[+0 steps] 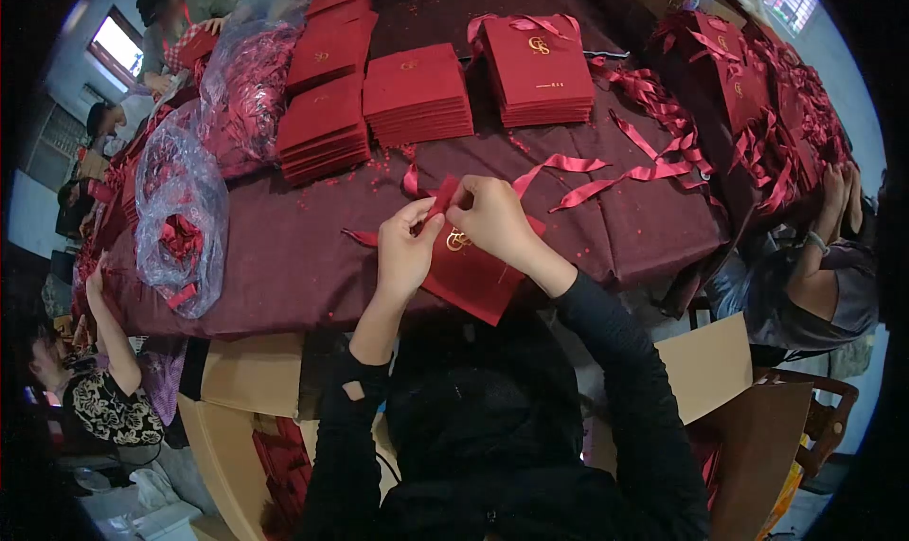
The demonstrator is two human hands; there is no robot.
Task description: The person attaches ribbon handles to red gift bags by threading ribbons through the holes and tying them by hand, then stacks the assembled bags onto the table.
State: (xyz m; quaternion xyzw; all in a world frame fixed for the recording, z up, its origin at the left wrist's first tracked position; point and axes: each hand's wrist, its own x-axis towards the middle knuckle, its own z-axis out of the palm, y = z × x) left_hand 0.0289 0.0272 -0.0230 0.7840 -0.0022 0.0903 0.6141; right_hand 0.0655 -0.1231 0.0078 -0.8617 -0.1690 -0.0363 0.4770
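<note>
A flat red paper gift bag with a gold logo lies tilted at the table's front edge. My left hand pinches a narrow red strip at the bag's upper corner between thumb and fingers. Close beside it, my right hand is closed at the same strip, its wrist crossing over the bag. Whether the strip is ribbon or the bag's own edge I cannot tell. Pink-red ribbon trails on the cloth behind my right hand, and another ribbon end sticks out left of the bag.
Stacks of red bags stand behind my hands, one stack with ribbons. Clear plastic sacks of ribbon lie left. Open cardboard boxes flank me below the table. People sit at both sides; more bags with ribbons lie right.
</note>
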